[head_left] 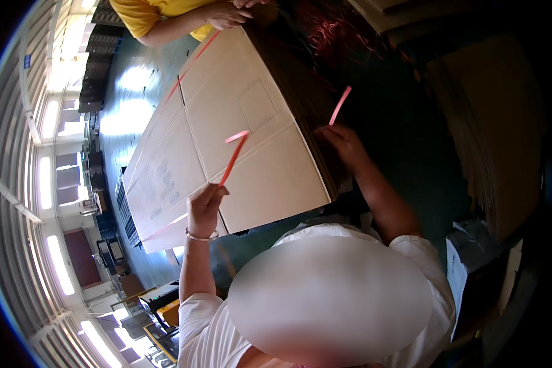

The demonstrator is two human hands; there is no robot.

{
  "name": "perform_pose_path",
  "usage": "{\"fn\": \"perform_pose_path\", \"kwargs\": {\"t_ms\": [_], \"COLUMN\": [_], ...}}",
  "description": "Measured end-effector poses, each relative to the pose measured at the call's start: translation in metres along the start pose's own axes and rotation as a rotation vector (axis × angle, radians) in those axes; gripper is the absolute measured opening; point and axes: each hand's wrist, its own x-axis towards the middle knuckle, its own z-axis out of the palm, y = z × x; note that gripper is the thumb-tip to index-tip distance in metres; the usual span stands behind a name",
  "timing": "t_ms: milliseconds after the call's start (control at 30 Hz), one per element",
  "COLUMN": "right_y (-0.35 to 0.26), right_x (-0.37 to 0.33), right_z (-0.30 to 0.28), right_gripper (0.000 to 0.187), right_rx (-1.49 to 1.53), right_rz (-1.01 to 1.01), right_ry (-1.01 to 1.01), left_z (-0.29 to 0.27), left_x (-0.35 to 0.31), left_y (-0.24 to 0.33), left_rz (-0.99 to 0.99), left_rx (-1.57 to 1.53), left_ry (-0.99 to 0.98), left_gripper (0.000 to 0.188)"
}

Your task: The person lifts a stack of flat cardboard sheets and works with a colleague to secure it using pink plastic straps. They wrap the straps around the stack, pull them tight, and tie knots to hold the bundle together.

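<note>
Before me lies a thick stack of flattened cardboard boxes (257, 165), its top sheet light brown with fold lines. Over its near part, my left hand (205, 205) is closed on a red plastic strap (234, 161), whose loose end stands up and folds over. A pale stretch of strap (165, 228) crosses the cardboard beside that wrist, which wears a bracelet. At the stack's right side, my right hand (343, 146) pinches another pinkish strap end (340, 106) that points upward. What lies below the right hand is in shadow.
Across the stack, a person in a yellow shirt (165, 15) rests their hands (230, 13) by its far edge, near another red strap (193, 63). Tangled red strapping (343, 30) lies beyond. More cardboard stacks (490, 122) stand at right, above an open box (463, 276).
</note>
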Motion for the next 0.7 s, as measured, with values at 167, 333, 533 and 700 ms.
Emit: {"fn": "perform_pose_path", "kwargs": {"t_ms": [167,333,533,700], "right_y": [-0.012,-0.013,-0.005,-0.003], "right_x": [-0.003,-0.009,-0.021,-0.017], "right_z": [0.001,-0.006,0.011,0.003], "right_gripper": [0.024,0.027,0.009,0.008], "right_rx": [0.269,0.449,0.292,0.560], "right_rz": [0.057,0.044,-0.004,-0.112], "right_ry": [-0.058,-0.288,-0.144,-0.277], "left_z": [0.041,0.100,0.127,0.138], "left_x": [0.024,0.087,0.124,0.136], "left_y": [0.045,0.096,0.120,0.123], "left_rz": [0.272,0.828,1.056,1.167], "left_rx": [-0.020,0.107,0.542,0.633], "left_ry": [-0.307,-0.347,-0.403,-0.365], "left_gripper": [0.020,0.020,0.023,0.014]}}
